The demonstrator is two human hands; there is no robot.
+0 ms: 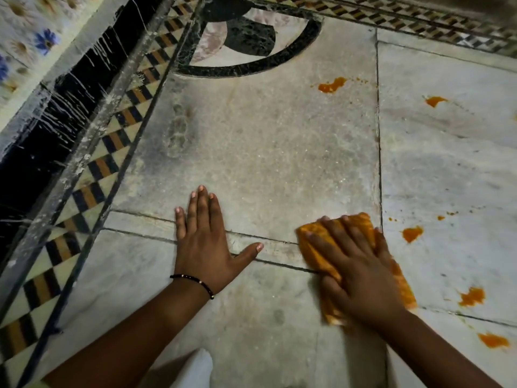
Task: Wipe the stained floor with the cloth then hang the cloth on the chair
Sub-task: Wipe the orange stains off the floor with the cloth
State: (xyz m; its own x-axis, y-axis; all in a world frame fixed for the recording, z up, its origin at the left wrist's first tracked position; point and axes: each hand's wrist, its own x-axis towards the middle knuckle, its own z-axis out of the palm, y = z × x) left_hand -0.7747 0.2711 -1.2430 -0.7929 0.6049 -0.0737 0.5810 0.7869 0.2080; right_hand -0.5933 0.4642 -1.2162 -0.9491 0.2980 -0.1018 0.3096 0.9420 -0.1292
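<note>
My right hand (361,264) presses flat on an orange cloth (317,242) that lies folded on the pale marble floor (265,141). The cloth shows around the fingers and along the hand's right side. My left hand (204,242) rests palm down on the floor to the left of the cloth, fingers spread, holding nothing. A dark beaded bracelet circles its wrist. Several orange stains dot the floor: one far ahead (331,85), one to the right of the cloth (411,233), one nearer at the right (472,296). No chair is in view.
A checkered tile border (92,169) and a dark skirting (36,135) run along the left, with a flower-patterned wall (25,37) above. A black arc inlay (251,65) marks the far floor. Another patterned border (419,21) crosses the top right.
</note>
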